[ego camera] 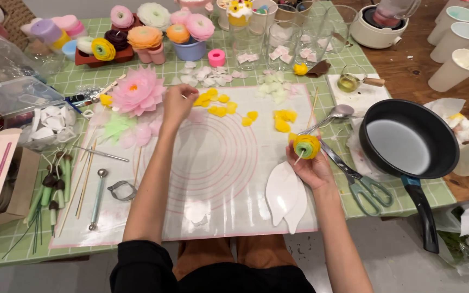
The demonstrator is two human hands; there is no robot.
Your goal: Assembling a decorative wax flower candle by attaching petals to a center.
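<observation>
Yellow wax ranunculus [306,146] sits on its stick, fingers of the right hand [311,167] wrapped around it just above the silicone mat [218,179]. Left hand [177,103] pinches at the loose yellow petals [219,104]; press too hard and a thin petal could crack or smear.

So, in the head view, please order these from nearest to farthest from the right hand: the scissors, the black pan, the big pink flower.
1. Scissors, just right of the right hand.
2. Black pan, farther right.
3. Big pink flower, far left, beside the left hand.
</observation>
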